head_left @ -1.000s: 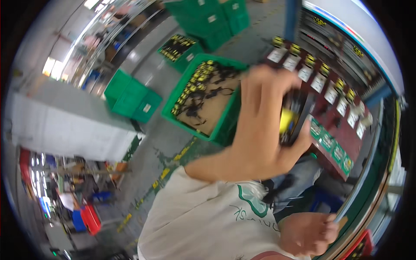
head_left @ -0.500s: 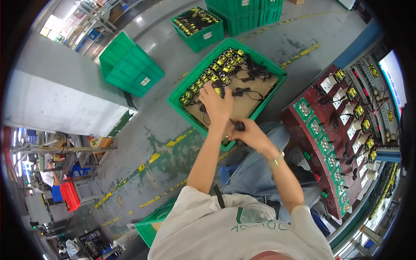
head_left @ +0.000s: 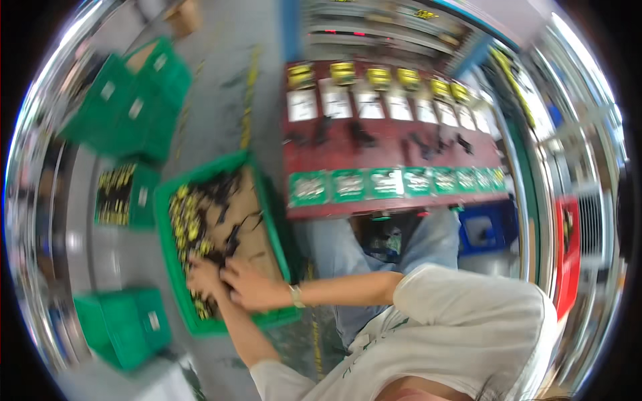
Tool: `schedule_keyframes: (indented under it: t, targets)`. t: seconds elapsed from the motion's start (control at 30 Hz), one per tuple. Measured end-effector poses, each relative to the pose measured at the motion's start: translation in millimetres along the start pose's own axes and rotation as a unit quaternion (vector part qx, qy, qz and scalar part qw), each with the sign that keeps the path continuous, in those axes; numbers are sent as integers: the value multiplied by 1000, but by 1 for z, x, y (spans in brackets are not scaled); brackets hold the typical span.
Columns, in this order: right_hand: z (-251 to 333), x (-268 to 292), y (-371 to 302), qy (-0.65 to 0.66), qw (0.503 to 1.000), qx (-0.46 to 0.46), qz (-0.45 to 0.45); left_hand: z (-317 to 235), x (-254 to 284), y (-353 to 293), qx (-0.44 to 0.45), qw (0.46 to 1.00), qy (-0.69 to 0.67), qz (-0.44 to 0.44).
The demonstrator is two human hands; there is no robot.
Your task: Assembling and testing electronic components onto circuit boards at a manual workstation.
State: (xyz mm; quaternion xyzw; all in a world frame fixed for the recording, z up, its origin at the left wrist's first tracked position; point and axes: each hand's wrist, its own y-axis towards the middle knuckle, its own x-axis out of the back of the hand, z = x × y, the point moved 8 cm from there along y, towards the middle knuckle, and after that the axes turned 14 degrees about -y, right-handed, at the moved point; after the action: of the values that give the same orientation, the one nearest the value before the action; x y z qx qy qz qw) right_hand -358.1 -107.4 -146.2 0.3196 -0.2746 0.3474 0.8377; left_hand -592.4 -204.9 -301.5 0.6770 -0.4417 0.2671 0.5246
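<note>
The picture is smeared by motion. My left hand [head_left: 204, 277] is down among the yellow-and-black corded parts [head_left: 190, 230] along the left side of a green crate [head_left: 276, 244]; its fingers are too blurred to read. Close beside it on the right, my right hand [head_left: 253, 284] has its fingers curled in over the crate. Something dark shows between the two hands, too blurred to make out. Black cords [head_left: 233, 237] lie on the brown cardboard [head_left: 257, 234] lining the crate.
Ahead stands a dark red test bench [head_left: 388, 150] with yellow parts, white sockets and a row of green fan-like panels [head_left: 348, 186]. More green crates [head_left: 124, 327] are on the left, one filled with parts [head_left: 115, 194]. A blue bin [head_left: 488, 227] sits under the bench's right side.
The view has swung right, so the bench is now ahead and the crate lies to the left. My hands stay over the crate, closer together; the black plug in my right hand is no longer distinct.
</note>
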Motion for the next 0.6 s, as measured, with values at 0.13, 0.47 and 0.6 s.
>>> schedule_keyframes:
  t: [0.13, 0.47, 0.6]
  targets:
    - [8, 138, -79, 231, 942, 102, 220, -18, 49, 10, 78, 983, -113, 123]
    - [-162, 582, -149, -343, 865, -292, -223, -319, 432, -249, -370, 590, -588, 410]
    - [-198, 540, -205, -140, 911, -359, -145, -405, 448, -348, -422, 567, -550, 444]
